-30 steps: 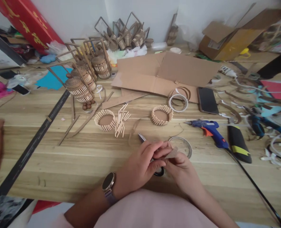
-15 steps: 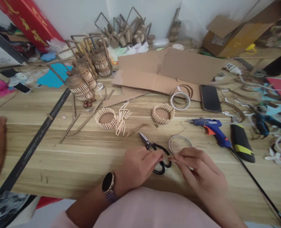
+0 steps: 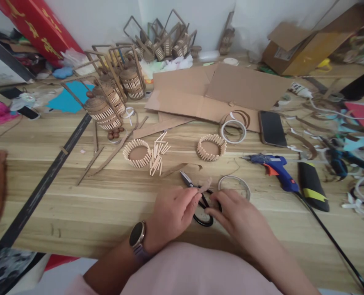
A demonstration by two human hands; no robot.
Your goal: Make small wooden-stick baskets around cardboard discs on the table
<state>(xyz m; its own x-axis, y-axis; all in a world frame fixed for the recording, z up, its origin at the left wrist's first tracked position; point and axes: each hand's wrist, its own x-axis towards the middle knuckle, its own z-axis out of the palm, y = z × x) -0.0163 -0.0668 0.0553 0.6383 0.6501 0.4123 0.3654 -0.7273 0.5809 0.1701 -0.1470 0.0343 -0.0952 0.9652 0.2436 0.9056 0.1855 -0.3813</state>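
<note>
One scrap [image 3: 205, 185] in left hand [image 3: 173, 211], pinched between thumb and fingers, free end up and away. Right hand [image 3: 242, 214] palm down, fingers bent at scissors' handles; grip or mere touch, cannot tell. Scissors [image 3: 190, 184] on worktop [image 3: 108, 213], between hands: long axis slanting, blades away and left, handles nearer right fingertips. Both wrists angled inward. Ring [image 3: 234, 177] just beyond right hand; glue gun [image 3: 272, 166] farther right.
</note>
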